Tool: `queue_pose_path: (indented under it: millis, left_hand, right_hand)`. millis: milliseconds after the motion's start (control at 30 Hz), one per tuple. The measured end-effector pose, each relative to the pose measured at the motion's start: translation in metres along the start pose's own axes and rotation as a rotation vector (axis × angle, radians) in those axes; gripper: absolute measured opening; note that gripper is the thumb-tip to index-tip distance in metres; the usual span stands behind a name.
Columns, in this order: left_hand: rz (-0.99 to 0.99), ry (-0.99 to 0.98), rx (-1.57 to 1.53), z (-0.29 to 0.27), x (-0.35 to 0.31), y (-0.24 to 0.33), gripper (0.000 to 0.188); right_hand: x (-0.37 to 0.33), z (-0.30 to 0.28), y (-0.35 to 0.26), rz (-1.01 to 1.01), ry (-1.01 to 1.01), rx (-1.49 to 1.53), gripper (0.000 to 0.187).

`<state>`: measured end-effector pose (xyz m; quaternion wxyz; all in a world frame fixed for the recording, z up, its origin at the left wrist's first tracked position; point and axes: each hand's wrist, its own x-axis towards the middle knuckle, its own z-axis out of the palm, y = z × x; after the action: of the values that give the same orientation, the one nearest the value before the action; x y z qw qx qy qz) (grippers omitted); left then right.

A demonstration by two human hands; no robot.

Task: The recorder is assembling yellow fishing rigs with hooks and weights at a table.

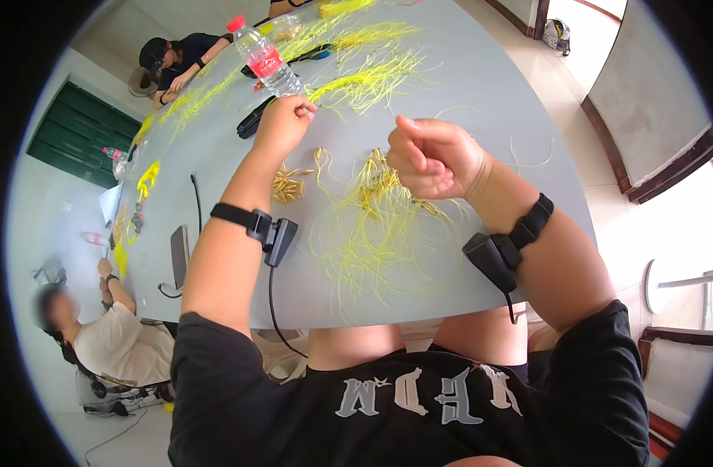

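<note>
A loose tangle of yellow-green strands point(364, 253) with gold-coloured ends lies near the near edge of the counter point(496, 93). A small heap of gold pieces point(288, 187) sits just left of it. Both hands are narrowed — the left hand point(285, 121) with fingertips drawn together, the right hand point(436, 157) curled, thumb uppermost; whether either holds a strand, I cannot tell. Toward the far edge, a red-capped bottle point(269, 66) stands beside another yellow bundle point(376, 80).
</note>
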<state>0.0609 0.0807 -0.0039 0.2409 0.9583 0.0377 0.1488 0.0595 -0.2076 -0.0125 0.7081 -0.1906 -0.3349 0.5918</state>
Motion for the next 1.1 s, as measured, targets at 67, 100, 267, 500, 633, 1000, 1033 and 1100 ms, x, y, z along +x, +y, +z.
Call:
queue_pose_path:
  millis: [67,100,267,500,633,1000,1033,1100]
  left_hand:
    - [0.113,-0.013,0.240,0.008,0.011,-0.004,0.016]
    - [0.115,-0.015,0.243,0.017,0.015,-0.012,0.016]
    - [0.116,-0.069,0.349,0.024,0.022,-0.012,0.014]
    - [0.172,-0.014,0.323,0.023,0.024,-0.020,0.007]
    - [0.125,-0.063,0.347,0.020,0.028,-0.020,0.007]
    - [0.306,-0.055,0.269,0.013,0.012,0.001,0.006]
    - [0.230,-0.126,0.150,0.009,0.009,0.012,0.006]
    - [0.150,-0.231,0.050,-0.004,-0.003,0.039,0.008]
  right_hand:
    - [-0.001,-0.003,-0.001,-0.083,0.171,0.025,0.046]
    - [-0.001,-0.004,-0.002,-0.099,0.197,0.025,0.046]
    - [0.000,-0.002,-0.001,-0.127,0.246,0.000,0.043]
    - [0.002,-0.001,-0.001,-0.136,0.292,-0.041,0.039]
    - [0.003,-0.003,0.001,-0.140,0.287,-0.038,0.038]
    - [0.005,0.001,-0.002,-0.152,0.408,-0.070,0.032]
    - [0.006,0.000,-0.001,-0.151,0.409,-0.068,0.032]
    - [0.011,-0.005,0.001,-0.317,0.663,-0.150,0.022]
